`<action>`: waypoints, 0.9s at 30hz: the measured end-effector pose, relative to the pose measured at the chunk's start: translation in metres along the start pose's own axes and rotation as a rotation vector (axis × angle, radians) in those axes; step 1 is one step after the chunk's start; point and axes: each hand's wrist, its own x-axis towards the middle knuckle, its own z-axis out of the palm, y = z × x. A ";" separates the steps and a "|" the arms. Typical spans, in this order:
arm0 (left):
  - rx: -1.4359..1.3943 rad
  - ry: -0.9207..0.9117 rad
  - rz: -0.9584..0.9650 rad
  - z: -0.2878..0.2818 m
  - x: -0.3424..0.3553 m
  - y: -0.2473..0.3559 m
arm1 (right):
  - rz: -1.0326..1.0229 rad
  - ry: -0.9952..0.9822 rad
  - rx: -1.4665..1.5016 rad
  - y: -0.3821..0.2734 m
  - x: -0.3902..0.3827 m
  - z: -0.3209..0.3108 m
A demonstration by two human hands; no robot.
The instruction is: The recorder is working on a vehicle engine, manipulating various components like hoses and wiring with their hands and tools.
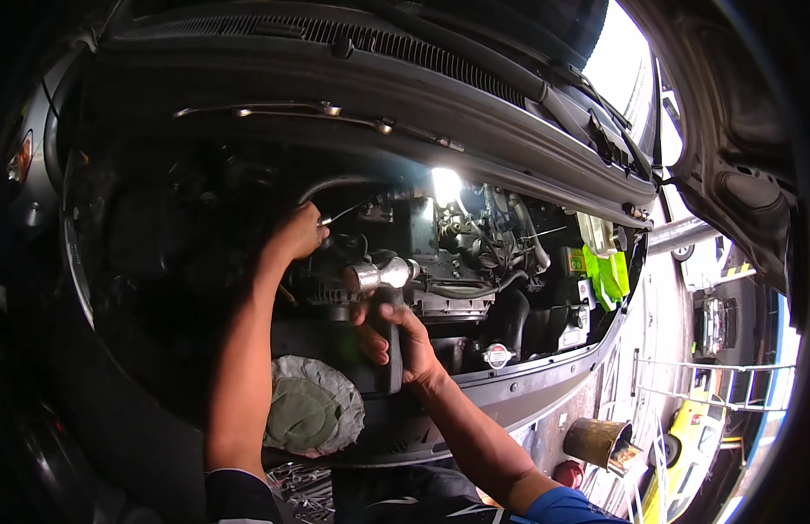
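Observation:
My right hand (pixel 412 341) grips the dark handle of a ball-peen hammer (pixel 366 278). The hammer stands head up over the front of a car's engine bay, its metal head above my fingers. Farther left and deeper in, my left hand (pixel 298 234) is closed around a thin, straight metal tool (pixel 337 215). This tool slants up and right toward the engine (pixel 422 231); its handle is hidden in my fist, and where its tip ends is unclear. A gap separates the hammer head from my left hand.
Several wrenches (pixel 287 112) lie along the ledge below the windshield. A bright work light (pixel 447 186) shines into the bay. Near the front edge are a radiator cap (pixel 497 355) and a round grey cloth item (pixel 313 406). A bright yellow-green item (pixel 608 278) lies right; the hood (pixel 737 122) stands raised.

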 end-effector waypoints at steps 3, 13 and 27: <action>-0.107 -0.056 -0.098 -0.005 0.001 0.007 | 0.004 0.007 0.009 -0.001 -0.001 -0.001; -0.063 0.173 -0.027 -0.036 -0.023 0.033 | 0.012 -0.015 0.013 0.003 -0.003 -0.007; -1.345 0.561 -0.158 0.047 -0.023 0.176 | -0.100 0.110 0.094 -0.042 -0.155 -0.043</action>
